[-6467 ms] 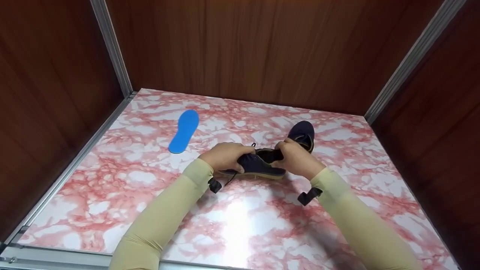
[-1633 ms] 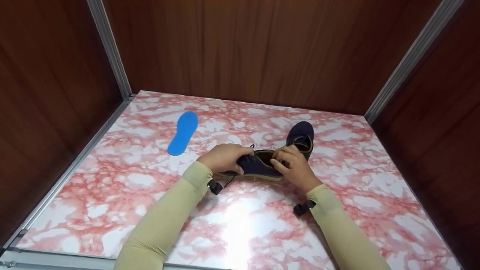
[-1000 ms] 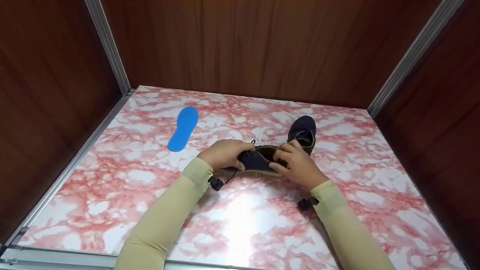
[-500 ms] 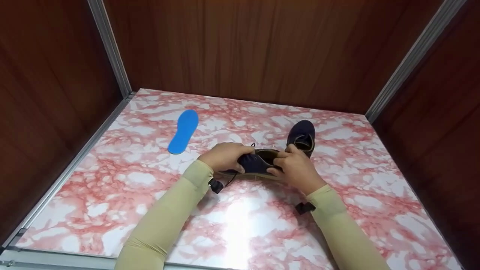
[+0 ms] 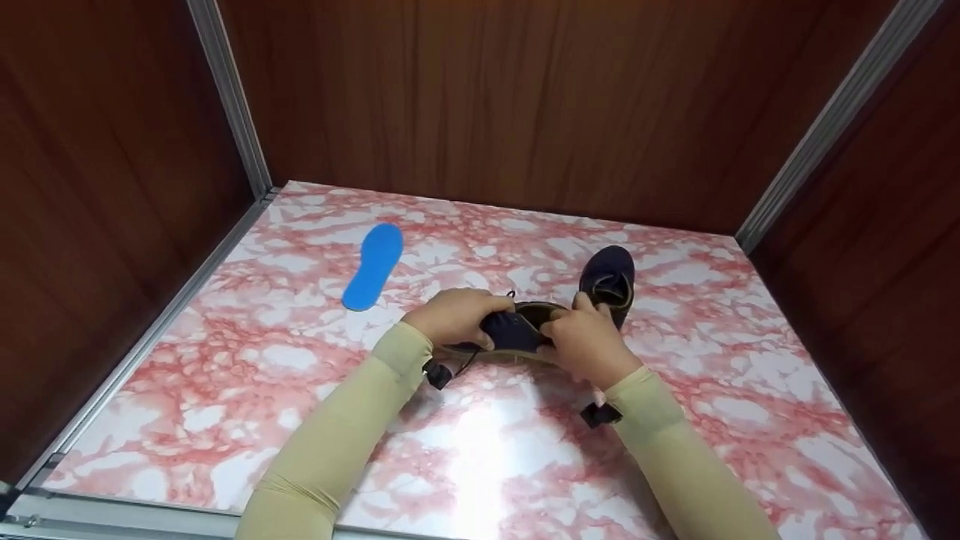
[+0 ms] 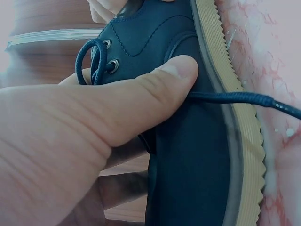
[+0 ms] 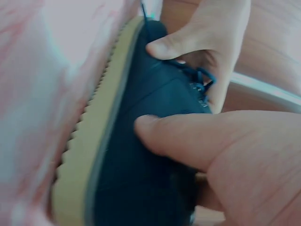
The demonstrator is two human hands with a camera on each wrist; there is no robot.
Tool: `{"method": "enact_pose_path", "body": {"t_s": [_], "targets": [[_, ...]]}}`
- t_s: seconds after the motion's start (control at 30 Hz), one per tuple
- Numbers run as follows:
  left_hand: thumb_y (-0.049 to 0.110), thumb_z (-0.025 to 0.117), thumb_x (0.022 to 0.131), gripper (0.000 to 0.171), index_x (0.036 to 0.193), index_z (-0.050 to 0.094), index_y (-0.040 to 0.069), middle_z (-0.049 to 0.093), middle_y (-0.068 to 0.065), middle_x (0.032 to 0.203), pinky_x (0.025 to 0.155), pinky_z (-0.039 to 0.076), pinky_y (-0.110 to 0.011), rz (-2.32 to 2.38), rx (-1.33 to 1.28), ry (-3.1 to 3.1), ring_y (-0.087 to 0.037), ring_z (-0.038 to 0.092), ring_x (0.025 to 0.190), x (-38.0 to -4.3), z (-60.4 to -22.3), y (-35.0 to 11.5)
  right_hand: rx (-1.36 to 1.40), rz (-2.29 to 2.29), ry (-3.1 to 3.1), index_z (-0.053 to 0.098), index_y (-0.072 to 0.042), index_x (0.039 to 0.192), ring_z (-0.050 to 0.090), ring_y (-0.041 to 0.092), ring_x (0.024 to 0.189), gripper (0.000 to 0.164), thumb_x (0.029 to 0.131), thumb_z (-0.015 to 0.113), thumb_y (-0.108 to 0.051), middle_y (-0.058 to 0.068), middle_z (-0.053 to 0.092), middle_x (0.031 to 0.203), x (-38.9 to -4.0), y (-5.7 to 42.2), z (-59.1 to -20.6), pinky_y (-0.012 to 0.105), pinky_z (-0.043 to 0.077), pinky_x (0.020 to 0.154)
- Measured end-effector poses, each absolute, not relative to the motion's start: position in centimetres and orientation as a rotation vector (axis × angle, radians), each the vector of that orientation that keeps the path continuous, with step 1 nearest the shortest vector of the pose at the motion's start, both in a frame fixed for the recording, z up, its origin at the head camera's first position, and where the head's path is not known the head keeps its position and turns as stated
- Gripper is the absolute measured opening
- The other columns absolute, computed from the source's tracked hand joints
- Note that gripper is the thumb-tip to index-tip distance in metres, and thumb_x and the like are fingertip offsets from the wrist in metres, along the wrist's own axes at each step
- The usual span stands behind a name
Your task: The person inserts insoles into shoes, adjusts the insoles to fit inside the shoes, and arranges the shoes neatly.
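A dark navy lace-up shoe (image 5: 512, 334) with a ridged tan sole lies in front of me, toe to the left. My left hand (image 5: 456, 318) grips its front part. In the left wrist view the left thumb lies across the upper (image 6: 195, 155), over a loose lace (image 6: 225, 98). My right hand (image 5: 590, 343) is at the shoe's opening near the heel. Its thumb presses the outer side wall (image 7: 136, 183), while its fingers reach in over the collar and are mostly hidden. A matching shoe (image 5: 609, 262) stands just beyond the right hand.
A blue insole (image 5: 375, 264) lies flat at the back left of the red-and-white marbled table (image 5: 285, 420). Dark wood panels (image 5: 487, 97) with metal corner posts enclose the left, back and right sides.
My right hand first gripped the heel, then spread its fingers over the opening. Now its fingers reach inside with the thumb on the outer wall. The left hand keeps its hold.
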State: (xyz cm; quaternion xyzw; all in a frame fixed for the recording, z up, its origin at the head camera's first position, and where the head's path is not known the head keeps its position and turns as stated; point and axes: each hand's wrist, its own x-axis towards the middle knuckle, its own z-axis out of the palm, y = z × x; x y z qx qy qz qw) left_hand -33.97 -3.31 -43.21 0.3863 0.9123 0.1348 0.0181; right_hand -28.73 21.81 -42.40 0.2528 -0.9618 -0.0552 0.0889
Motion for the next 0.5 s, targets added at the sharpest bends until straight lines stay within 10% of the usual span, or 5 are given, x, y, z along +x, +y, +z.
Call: {"method": "enact_pose_path", "body": {"t_s": [0.5], "targets": [[0.031,0.093,0.089,0.057,0.138,0.063,0.029,0.076,-0.004,0.131,0.103,0.059,-0.052,0.404,1.224,2.837,-0.027,0.073,0.12,-34.0,-43.3,-3.3,0.413,-0.316,-2.988,0.083,-0.011,0.102,0.067,0.052,0.107,0.041,0.092,0.084,-0.051,0.019,0.08,0.106,-27.2,19.3,-41.4,0.083,0.042,0.105]]}}
